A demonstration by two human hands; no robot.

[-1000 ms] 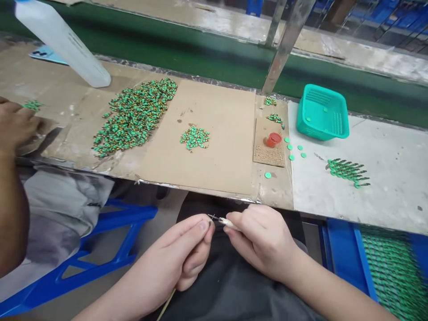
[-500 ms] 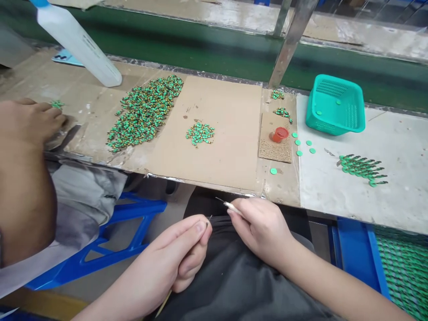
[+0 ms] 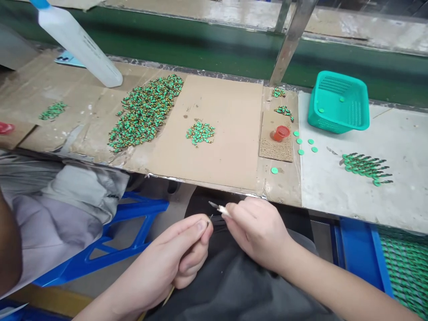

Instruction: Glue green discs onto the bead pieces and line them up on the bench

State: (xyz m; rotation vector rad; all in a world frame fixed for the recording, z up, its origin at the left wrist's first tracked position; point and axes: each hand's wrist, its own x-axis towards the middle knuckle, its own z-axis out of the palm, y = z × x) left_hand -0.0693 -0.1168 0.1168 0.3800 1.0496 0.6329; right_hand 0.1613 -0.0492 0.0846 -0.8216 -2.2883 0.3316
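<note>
Holding a thin stick, the left hand (image 3: 180,256) had thumb and forefinger pinched together on its upper end, where a small metal tip showed just past the fingertips; the stick's (image 3: 169,295) pale lower end came out below the palm. The right hand (image 3: 257,232) was clamped on a small pale tool (image 3: 219,208) with a dark point that aimed left, toward the left hand's fingertips. The two tips were near each other but apart. Both hands sat low over the person's dark lap, just in front of the surface's (image 3: 351,200) near edge.

On the surface lay a cardboard sheet (image 3: 227,147) with a small pile (image 3: 200,133) of green parts near its middle. A far larger heap (image 3: 145,111) of the same parts spread to its left, beside a white bottle (image 3: 78,42) lying tilted. To the right stood a small red cup (image 3: 281,133) on a cork square, with loose green discs (image 3: 304,145) just beside it. A teal basket (image 3: 339,102) sat farther back, and a row of green pieces (image 3: 366,168) lay in front of it. Another person's grey clothing (image 3: 60,205) filled the left edge.
</note>
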